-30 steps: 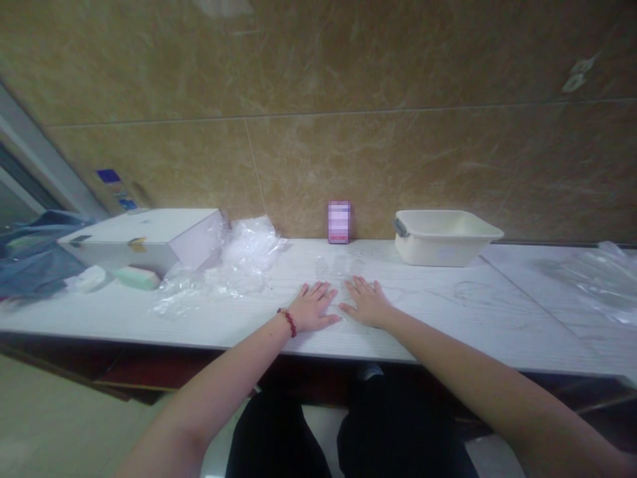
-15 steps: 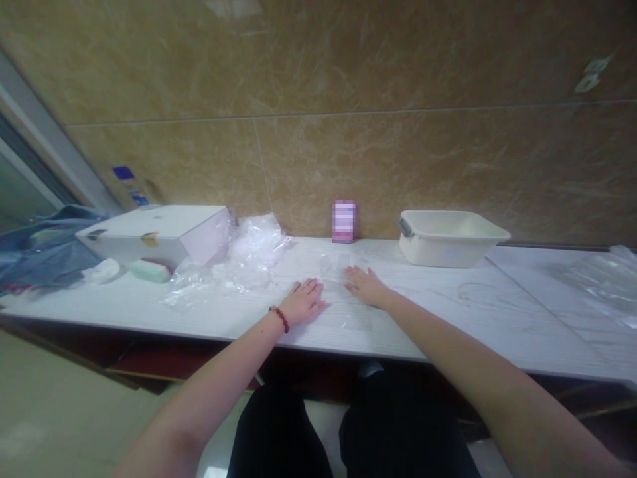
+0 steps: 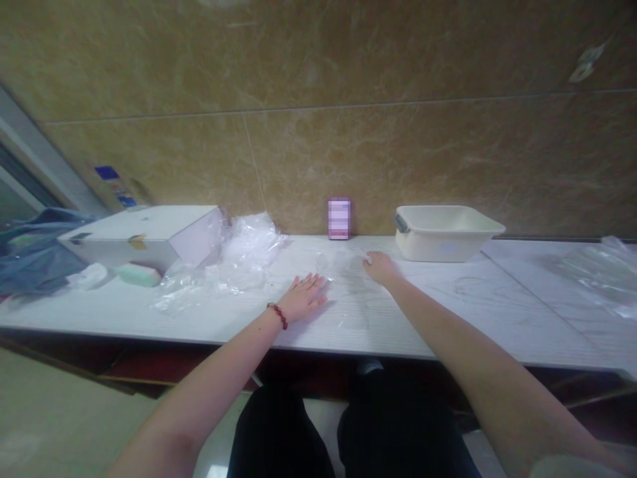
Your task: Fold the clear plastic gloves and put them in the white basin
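Note:
My left hand (image 3: pixel 302 300) lies flat on the white table (image 3: pixel 448 312), fingers spread, with a red bead bracelet on its wrist. It rests at the left edge of a clear plastic sheet (image 3: pixel 348 295) that is barely visible on the tabletop. My right hand (image 3: pixel 379 266) is stretched further back, at the far end of that sheet. Its fingers are drawn together there, seemingly pinching the plastic's edge. A small pink striped box (image 3: pixel 339 218) stands against the wall just behind.
A cream plastic basin (image 3: pixel 445 232) sits at the back right. At the left are a white carton (image 3: pixel 144 234), crumpled clear plastic (image 3: pixel 233 255), a green sponge (image 3: pixel 139 275) and blue cloth (image 3: pixel 34 255). More clear plastic (image 3: pixel 604 272) lies far right. A tiled wall backs the table.
My right hand has slid away from me toward the wall and closed its fingers. My left hand has stayed flat, shifting slightly left.

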`<action>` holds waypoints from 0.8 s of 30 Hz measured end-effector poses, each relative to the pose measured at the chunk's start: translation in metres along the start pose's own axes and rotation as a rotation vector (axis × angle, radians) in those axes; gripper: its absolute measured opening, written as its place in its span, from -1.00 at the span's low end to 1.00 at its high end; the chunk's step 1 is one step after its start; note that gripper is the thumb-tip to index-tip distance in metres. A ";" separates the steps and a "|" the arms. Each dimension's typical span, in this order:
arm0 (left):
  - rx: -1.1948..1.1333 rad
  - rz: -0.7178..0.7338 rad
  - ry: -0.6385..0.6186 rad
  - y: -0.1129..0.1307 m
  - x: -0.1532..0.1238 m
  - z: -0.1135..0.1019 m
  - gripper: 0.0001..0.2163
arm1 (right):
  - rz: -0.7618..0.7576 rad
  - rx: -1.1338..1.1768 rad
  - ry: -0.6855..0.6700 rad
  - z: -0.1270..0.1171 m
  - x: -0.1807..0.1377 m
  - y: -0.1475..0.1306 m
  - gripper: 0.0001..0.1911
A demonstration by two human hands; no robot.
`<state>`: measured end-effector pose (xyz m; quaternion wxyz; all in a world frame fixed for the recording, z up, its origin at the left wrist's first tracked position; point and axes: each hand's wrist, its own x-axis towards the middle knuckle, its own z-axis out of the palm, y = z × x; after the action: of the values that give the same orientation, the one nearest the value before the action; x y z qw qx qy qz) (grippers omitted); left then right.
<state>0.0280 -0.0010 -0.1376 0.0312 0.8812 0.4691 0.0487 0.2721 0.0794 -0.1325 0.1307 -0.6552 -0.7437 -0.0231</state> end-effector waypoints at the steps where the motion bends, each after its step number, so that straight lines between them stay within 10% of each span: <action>1: -0.005 0.010 -0.001 0.002 0.005 -0.002 -0.45 | 0.022 -0.019 -0.018 0.000 0.005 0.002 -0.56; 8: -0.054 -0.002 -0.033 0.015 0.038 -0.014 -0.48 | 0.043 0.009 -0.025 -0.002 0.012 -0.008 -0.61; 12: -0.181 0.116 -0.027 0.007 0.012 -0.027 -0.53 | -0.295 0.177 0.018 -0.027 -0.024 -0.010 -0.65; 17: -0.354 0.266 -0.034 -0.004 -0.037 -0.033 -0.59 | -0.820 0.307 -0.235 -0.059 -0.096 -0.005 -0.67; 24: -0.452 0.213 0.009 -0.008 -0.055 -0.027 -0.62 | -0.811 0.297 -0.112 -0.032 -0.120 -0.010 -0.69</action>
<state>-0.0125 -0.0422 -0.1145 0.2199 0.8961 0.3510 0.1592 0.2803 -0.0451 -0.1275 0.1634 -0.2846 -0.9420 0.0703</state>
